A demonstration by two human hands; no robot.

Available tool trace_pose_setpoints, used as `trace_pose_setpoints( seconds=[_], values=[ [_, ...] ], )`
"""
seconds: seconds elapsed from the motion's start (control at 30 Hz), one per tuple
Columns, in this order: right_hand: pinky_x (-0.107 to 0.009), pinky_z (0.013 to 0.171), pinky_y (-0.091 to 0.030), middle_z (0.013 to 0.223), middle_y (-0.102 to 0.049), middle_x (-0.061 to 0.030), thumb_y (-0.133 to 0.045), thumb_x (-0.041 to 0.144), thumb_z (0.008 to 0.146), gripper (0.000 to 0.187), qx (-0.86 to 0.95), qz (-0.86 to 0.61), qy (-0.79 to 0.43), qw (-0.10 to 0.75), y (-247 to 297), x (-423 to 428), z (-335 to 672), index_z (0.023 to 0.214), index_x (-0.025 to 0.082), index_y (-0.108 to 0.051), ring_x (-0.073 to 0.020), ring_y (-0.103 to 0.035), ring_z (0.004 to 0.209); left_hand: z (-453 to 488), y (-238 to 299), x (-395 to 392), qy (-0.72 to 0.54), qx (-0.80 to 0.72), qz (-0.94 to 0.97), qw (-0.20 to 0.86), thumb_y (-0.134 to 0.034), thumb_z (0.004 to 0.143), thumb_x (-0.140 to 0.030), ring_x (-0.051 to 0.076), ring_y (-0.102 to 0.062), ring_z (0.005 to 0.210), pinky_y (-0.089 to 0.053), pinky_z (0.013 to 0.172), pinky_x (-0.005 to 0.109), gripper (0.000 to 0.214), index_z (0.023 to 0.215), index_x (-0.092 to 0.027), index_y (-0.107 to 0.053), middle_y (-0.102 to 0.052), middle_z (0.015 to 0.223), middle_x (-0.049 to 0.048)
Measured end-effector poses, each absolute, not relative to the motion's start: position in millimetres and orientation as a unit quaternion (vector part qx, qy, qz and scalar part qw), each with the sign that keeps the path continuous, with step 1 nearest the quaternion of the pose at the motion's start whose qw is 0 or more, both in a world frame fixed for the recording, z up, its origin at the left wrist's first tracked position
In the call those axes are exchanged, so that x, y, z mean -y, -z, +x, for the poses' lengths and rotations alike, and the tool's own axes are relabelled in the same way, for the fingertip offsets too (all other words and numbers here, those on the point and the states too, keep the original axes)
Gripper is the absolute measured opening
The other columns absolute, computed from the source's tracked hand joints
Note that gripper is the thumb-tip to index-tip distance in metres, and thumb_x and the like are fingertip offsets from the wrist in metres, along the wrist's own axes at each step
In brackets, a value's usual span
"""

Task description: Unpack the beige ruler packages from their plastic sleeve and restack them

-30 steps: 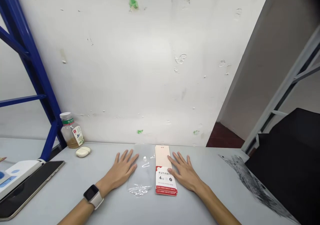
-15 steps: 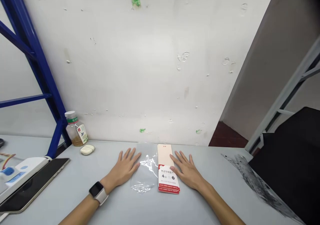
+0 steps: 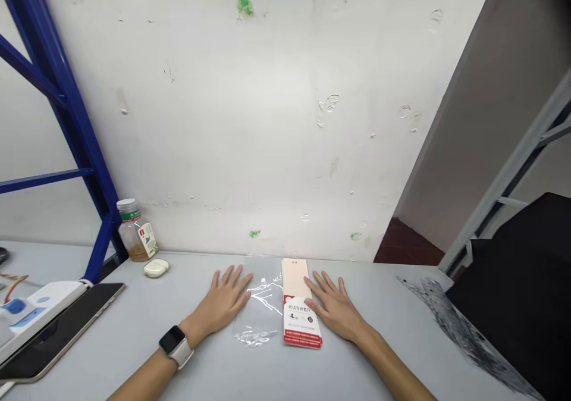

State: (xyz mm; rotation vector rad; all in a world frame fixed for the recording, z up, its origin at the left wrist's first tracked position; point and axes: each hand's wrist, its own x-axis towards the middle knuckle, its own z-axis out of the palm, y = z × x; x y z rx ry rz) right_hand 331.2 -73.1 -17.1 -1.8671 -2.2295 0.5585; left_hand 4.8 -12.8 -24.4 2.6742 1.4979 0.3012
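My left hand point(image 3: 226, 300) lies flat on the grey table with its fingers spread, a watch point(image 3: 173, 341) on the wrist. Its thumb and index fingertip touch the left edge of a clear plastic bag point(image 3: 259, 312), which lies flat and catches the light. Just right of the bag is a small stack of cards point(image 3: 301, 323), cream at the far end and white and red with printed characters at the near end. My right hand point(image 3: 334, 306) rests palm down with fingers apart, its thumb and index fingertip on the right edge of the cards.
At the back left stand a clear jar point(image 3: 136, 234) with a white lid and a small cream case point(image 3: 156, 268). A tablet-like device point(image 3: 62, 329) leans by a white power strip point(image 3: 38, 312). Blue metal framing point(image 3: 75, 103) rises at left; a black object point(image 3: 517, 288) covers the right edge.
Both hands, the bag and the cards keep their places. Only a slight shift of the whole view shows.
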Motion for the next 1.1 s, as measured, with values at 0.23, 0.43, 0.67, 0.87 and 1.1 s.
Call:
trace_pose_setpoints(
  seconds=[0.23, 0.43, 0.67, 0.87, 1.1],
  values=[
    [-0.056, 0.118, 0.006, 0.162, -0.009, 0.0039, -0.019, 0.069, 0.092, 0.068, 0.751, -0.627, -0.188, 0.092, 17.1, 73.7, 331.7, 0.152, 0.036, -0.02, -0.0271, 0.0, 0.15, 6.2, 23.6, 12.6, -0.086, -0.488, 0.868, 0.037, -0.027, 0.099, -0.055, 0.035, -0.024, 0.144, -0.015, 0.113, 0.06, 0.054, 0.147, -0.035, -0.036, -0.032, 0.157, 0.0074],
    [-0.056, 0.118, 0.006, 0.162, -0.009, 0.004, -0.019, 0.069, 0.093, 0.067, 0.749, -0.629, -0.188, 0.092, 16.6, 73.9, 331.5, 0.152, 0.037, -0.02, -0.0268, 0.0, 0.15, 6.7, 22.6, 13.2, -0.083, -0.49, 0.867, 0.039, -0.027, 0.099, -0.055, 0.035, -0.022, 0.145, -0.015, 0.113, 0.061, 0.054, 0.148, -0.034, -0.036, -0.03, 0.157, 0.0079],
    [-0.055, 0.118, 0.004, 0.162, -0.007, 0.0039, -0.015, 0.069, 0.093, 0.069, 0.751, -0.634, -0.173, 0.069, 16.3, 74.3, 330.0, 0.152, 0.036, -0.018, -0.0257, 0.001, 0.15, 8.6, 19.9, 14.7, -0.065, -0.493, 0.867, 0.026, -0.025, 0.099, -0.055, 0.035, -0.023, 0.144, -0.018, 0.112, 0.062, 0.055, 0.148, -0.033, -0.035, -0.03, 0.157, 0.0082],
    [-0.056, 0.118, 0.003, 0.162, -0.008, 0.0033, -0.014, 0.07, 0.092, 0.07, 0.752, -0.633, -0.171, 0.069, 15.5, 74.5, 330.0, 0.153, 0.035, -0.019, -0.0248, 0.001, 0.15, 9.2, 18.7, 15.8, -0.057, -0.496, 0.867, 0.005, -0.024, 0.099, -0.056, 0.034, -0.025, 0.144, -0.019, 0.113, 0.06, 0.054, 0.148, -0.034, -0.036, -0.031, 0.157, 0.0067],
    [-0.056, 0.118, 0.003, 0.162, -0.009, 0.0032, -0.013, 0.071, 0.092, 0.071, 0.753, -0.632, -0.169, 0.075, 16.6, 74.5, 330.4, 0.153, 0.035, -0.019, -0.0255, 0.0, 0.15, 7.4, 22.8, 13.2, -0.057, -0.49, 0.87, 0.005, -0.022, 0.099, -0.057, 0.034, -0.025, 0.144, -0.019, 0.112, 0.06, 0.056, 0.148, -0.034, -0.034, -0.031, 0.157, 0.0074]
  ],
)
